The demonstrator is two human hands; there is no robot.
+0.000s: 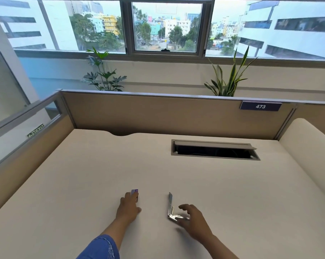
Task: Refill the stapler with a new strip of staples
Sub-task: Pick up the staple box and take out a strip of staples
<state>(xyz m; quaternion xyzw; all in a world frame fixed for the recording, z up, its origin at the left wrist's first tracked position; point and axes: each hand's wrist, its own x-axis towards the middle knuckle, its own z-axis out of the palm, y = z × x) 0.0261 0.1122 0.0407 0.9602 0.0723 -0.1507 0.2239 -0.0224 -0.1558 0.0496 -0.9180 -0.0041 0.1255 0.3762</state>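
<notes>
Stapler [171, 210] lies hinged open under right hand's [192, 219] spread grip, fingertips touching.

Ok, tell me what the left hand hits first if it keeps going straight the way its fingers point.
The left hand points away across the desk, and its fingertips already seem to reach the small purple box; whether they touch is unclear. Beyond that, only bare desk up to the partition.

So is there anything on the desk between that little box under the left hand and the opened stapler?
Nothing visible. The small box lies under the left hand, the open stapler by the right hand, and only bare desk separates them.
</notes>
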